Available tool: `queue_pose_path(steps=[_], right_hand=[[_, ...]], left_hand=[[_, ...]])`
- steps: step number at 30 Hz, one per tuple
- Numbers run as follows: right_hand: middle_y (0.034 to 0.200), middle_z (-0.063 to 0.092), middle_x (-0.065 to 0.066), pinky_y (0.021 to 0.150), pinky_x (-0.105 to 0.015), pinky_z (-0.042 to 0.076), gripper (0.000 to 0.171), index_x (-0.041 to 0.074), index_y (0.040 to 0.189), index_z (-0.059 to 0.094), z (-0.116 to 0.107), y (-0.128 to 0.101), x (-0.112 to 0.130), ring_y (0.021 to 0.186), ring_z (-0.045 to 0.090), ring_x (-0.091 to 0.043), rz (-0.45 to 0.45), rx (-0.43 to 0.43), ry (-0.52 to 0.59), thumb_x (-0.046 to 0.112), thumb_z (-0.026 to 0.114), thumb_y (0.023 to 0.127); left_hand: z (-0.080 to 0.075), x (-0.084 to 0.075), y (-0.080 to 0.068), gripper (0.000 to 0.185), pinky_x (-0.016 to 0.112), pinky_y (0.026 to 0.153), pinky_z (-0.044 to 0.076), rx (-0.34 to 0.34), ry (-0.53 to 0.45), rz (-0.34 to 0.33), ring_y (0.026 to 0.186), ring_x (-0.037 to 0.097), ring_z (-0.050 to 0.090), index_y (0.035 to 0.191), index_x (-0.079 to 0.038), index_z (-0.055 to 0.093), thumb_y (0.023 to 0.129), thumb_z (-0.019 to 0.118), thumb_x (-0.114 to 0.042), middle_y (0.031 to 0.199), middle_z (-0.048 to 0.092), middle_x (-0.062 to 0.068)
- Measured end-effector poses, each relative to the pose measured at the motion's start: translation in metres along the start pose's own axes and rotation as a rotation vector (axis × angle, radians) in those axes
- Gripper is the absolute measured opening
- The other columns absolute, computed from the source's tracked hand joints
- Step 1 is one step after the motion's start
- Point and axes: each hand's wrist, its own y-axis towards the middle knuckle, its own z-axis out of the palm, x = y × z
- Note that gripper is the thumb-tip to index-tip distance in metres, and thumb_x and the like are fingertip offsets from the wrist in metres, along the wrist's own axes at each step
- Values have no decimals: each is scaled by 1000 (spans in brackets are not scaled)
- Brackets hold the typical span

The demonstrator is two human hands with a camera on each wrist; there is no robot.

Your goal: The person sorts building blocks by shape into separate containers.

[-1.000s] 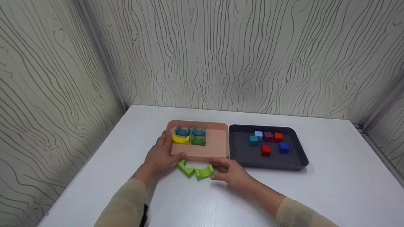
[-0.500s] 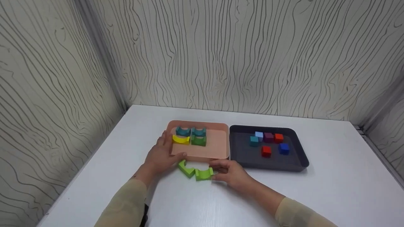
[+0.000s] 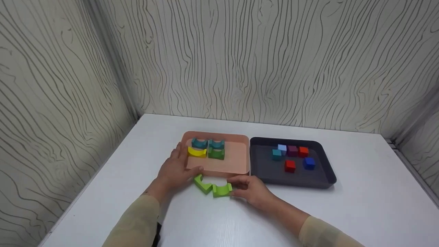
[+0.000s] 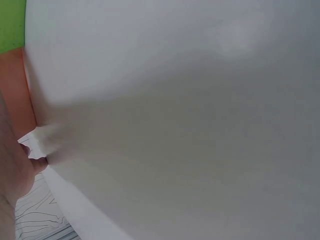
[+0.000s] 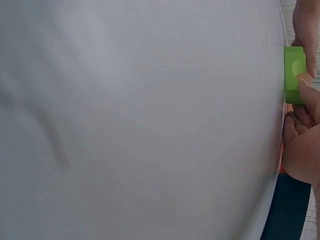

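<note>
My left hand (image 3: 173,169) rests along the left side of the pink tray (image 3: 236,164), fingers straight, thumb lying across its front rim. With thumb and curled fingers, my right hand (image 3: 253,192) pinches the right end of a lime-green arch block (image 3: 222,190) on the table. Another lime-green arch block (image 3: 203,185) lies angled to its left, their near ends meeting, just below the left thumb. Inside the pink tray stand two teal arch blocks (image 3: 199,143), a yellow arch block (image 3: 197,153) and a green arch block (image 3: 216,154), hollows up, in two rows.
A dark grey tray (image 3: 264,171) adjoins the pink one on the right. It holds several small cubes, among them a red cube (image 3: 290,166), a blue cube (image 3: 309,163) and a teal cube (image 3: 276,154). Wood-grain panels (image 3: 233,61) rise behind the white table (image 3: 205,223).
The right lime-green arch block has turned slightly, its front face now squarer to me, the right hand moving slightly with it. My left hand stays in place.
</note>
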Motion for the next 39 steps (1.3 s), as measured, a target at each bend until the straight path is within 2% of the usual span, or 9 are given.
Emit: queue_pose_path(steps=[16, 23, 31, 39], right_hand=[[130, 72, -8, 106, -35, 53, 36, 6, 128, 75, -1, -3, 3, 131, 63, -27, 11, 3, -10, 8, 83, 92], [130, 72, -7, 106, -36, 53, 36, 6, 128, 74, 0, -5, 2, 131, 63, -28, -3, 4, -28, 10, 82, 94], [132, 71, -8, 108, -39, 52, 36, 6, 129, 74, -1, -5, 5, 133, 62, -27, 14, 11, -8, 10, 81, 94], [130, 71, -7, 107, -39, 53, 37, 7, 129, 74, -1, -5, 3, 129, 64, -26, 22, 5, -8, 10, 82, 94]], left_hand=[[-1, 2, 2, 119, 64, 122, 30, 18, -6, 4, 152, 49, 34, 172, -18, 1, 90, 61, -80, 177, 8, 19], [0, 0, 0, 123, 69, 122, 23, 7, -109, -46, 155, 51, 26, 172, -16, 5, 87, 70, -76, 179, 3, 12], [5, 1, 2, 129, 66, 121, 27, -42, -248, -69, 158, 44, 26, 173, -23, 6, 80, 84, -68, 178, 7, 12], [6, 3, 2, 133, 62, 124, 26, -55, -276, -87, 158, 41, 26, 172, -17, 9, 77, 85, -70, 177, 12, 15]])
